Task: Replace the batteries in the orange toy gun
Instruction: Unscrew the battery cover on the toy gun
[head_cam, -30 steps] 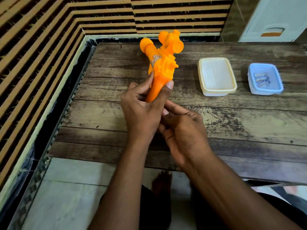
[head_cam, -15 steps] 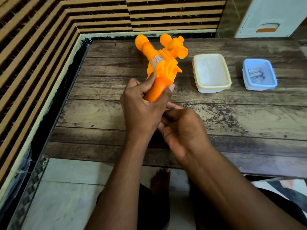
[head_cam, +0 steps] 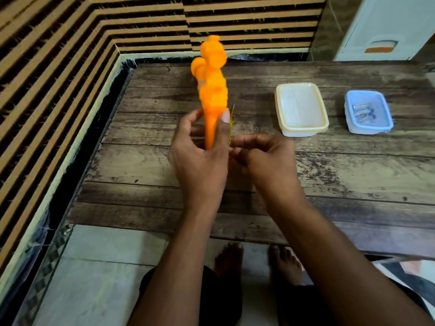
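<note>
The orange toy gun (head_cam: 213,90) stands nearly upright above the wooden table (head_cam: 353,172), blurred by motion. My left hand (head_cam: 200,161) grips its handle, thumb on the right side. My right hand (head_cam: 266,158) is just right of the handle's base, with curled fingers pinching the lower end of a thin yellow-green piece (head_cam: 232,118) that sticks up beside the handle. What that piece is cannot be told. Silver batteries (head_cam: 362,111) lie in a blue tub (head_cam: 369,129) at the far right.
A white tub (head_cam: 303,127) with nothing in it stands between the gun and the blue tub. A striped wall runs along the table's left and back edges. My bare feet are on the floor below the table's front edge.
The gun has turned more upright and edge-on. My right hand came out from behind the left hand to the right, and the thin yellow-green piece now shows beside the handle.
</note>
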Available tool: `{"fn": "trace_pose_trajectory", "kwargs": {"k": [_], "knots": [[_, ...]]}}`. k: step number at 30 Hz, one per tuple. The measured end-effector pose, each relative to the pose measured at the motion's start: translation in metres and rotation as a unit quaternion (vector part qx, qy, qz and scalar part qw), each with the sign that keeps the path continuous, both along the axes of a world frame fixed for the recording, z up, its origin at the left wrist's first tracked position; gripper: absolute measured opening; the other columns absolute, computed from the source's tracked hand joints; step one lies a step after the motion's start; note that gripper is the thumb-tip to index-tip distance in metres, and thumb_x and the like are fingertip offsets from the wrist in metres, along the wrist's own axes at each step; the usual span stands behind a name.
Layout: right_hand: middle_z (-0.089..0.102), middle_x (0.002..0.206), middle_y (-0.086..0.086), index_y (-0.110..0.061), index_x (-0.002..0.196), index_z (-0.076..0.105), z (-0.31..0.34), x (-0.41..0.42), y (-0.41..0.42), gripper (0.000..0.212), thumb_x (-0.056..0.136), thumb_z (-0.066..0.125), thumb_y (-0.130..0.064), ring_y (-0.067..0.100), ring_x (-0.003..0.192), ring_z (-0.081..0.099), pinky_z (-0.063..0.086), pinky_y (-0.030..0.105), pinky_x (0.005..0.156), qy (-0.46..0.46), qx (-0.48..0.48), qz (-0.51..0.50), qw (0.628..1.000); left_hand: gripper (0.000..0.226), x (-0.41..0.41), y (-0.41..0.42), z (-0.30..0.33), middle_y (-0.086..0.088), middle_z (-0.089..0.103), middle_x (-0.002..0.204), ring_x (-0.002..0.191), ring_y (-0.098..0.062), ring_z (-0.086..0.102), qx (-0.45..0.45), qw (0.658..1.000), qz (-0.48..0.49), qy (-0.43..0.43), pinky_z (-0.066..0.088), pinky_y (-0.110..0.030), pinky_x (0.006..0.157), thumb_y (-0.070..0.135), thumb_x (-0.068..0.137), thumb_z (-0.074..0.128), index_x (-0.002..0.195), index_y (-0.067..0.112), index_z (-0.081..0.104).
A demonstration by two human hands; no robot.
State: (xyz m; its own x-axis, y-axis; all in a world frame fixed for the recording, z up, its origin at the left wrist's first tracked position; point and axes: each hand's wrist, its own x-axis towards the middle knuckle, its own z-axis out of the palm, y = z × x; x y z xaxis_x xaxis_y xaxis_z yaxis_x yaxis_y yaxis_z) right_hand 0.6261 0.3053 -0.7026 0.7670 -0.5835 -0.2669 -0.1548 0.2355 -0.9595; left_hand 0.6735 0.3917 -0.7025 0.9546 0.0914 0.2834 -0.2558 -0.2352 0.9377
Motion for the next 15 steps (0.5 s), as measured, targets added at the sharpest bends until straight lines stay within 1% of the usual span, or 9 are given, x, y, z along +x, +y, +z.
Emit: {"fn": "trace_pose_trajectory", "kwargs": {"k": [2,4,6,7,9,10,12,13,15], "knots": [[0.079,0.073,0.006,-0.018,0.073,0.077,-0.001,0.001,-0.010,0.007,0.072,0.075,-0.011,0.025,0.082,0.081,0.063,0.059,0.083,0.025,-0.110,0.021,0.993,0.031,-0.006,0.001,-0.001,0.006,0.071,0.080,0.075,-0.008,0.068,-0.016,1.000,0.024,0.005,0.055,-0.030,0.066,0.044,0.094,0.071,0.107,0.016,0.072],[0.076,0.066,0.004,-0.018,0.071,0.074,-0.005,0.000,-0.017,0.006,0.068,0.071,-0.014,0.022,0.074,0.080,0.065,0.056,0.075,0.046,-0.171,0.042,0.983,0.026,-0.009,0.003,-0.005,0.004,0.070,0.079,0.073,-0.011,0.067,-0.043,0.998,0.035,0.030,0.054,-0.034,0.065,0.041,0.097,0.067,0.100,0.015,0.071],[0.073,0.062,0.003,-0.017,0.067,0.072,-0.004,-0.005,-0.025,0.007,0.069,0.071,-0.011,0.019,0.065,0.078,0.066,0.049,0.068,0.084,-0.243,0.061,0.964,0.025,-0.010,0.007,-0.010,0.003,0.068,0.076,0.067,-0.008,0.063,-0.083,0.994,0.048,0.050,0.050,-0.031,0.062,0.034,0.100,0.064,0.098,0.010,0.070],[0.073,0.061,0.004,-0.016,0.067,0.072,-0.003,-0.008,-0.029,0.013,0.074,0.073,-0.005,0.019,0.060,0.077,0.067,0.045,0.063,0.114,-0.270,0.079,0.953,0.024,-0.010,0.009,-0.012,0.004,0.067,0.074,0.064,-0.004,0.060,-0.107,0.991,0.056,0.060,0.048,-0.029,0.061,0.029,0.101,0.062,0.097,0.006,0.070],[0.074,0.062,0.010,-0.012,0.068,0.072,-0.007,-0.013,-0.036,0.021,0.083,0.071,0.002,0.021,0.055,0.076,0.066,0.044,0.060,0.166,-0.280,0.120,0.938,0.019,-0.009,0.014,-0.015,0.007,0.068,0.073,0.062,0.000,0.060,-0.142,0.983,0.072,0.094,0.049,-0.026,0.064,0.021,0.102,0.061,0.098,0.005,0.070],[0.074,0.062,0.012,-0.011,0.070,0.071,-0.009,-0.015,-0.041,0.021,0.086,0.071,0.001,0.023,0.057,0.076,0.067,0.046,0.062,0.187,-0.287,0.133,0.930,0.016,-0.009,0.017,-0.015,0.007,0.070,0.076,0.065,-0.001,0.062,-0.159,0.978,0.076,0.115,0.052,-0.028,0.068,0.019,0.102,0.061,0.099,0.006,0.070],[0.074,0.062,0.013,-0.012,0.073,0.071,-0.011,-0.018,-0.048,0.017,0.087,0.076,-0.005,0.025,0.059,0.076,0.067,0.047,0.068,0.216,-0.306,0.148,0.915,0.008,-0.009,0.022,-0.015,0.003,0.072,0.082,0.074,-0.010,0.066,-0.213,0.958,0.068,0.179,0.058,-0.043,0.079,0.015,0.100,0.063,0.098,0.011,0.070],[0.074,0.064,0.014,-0.012,0.075,0.070,-0.010,-0.019,-0.051,0.015,0.086,0.078,-0.007,0.025,0.059,0.076,0.067,0.047,0.069,0.226,-0.310,0.148,0.912,0.008,-0.010,0.023,-0.013,-0.001,0.071,0.087,0.080,-0.015,0.067,-0.248,0.941,0.062,0.221,0.056,-0.051,0.084,0.013,0.100,0.063,0.095,0.012,0.069],[0.076,0.072,0.014,-0.011,0.079,0.070,-0.005,-0.023,-0.056,0.012,0.087,0.079,-0.009,0.024,0.056,0.076,0.067,0.043,0.067,0.238,-0.306,0.144,0.910,0.013,-0.012,0.027,-0.009,-0.011,0.071,0.103,0.097,-0.025,0.068,-0.297,0.909,0.060,0.287,0.053,-0.058,0.089,0.010,0.101,0.060,0.091,0.016,0.066]]}}
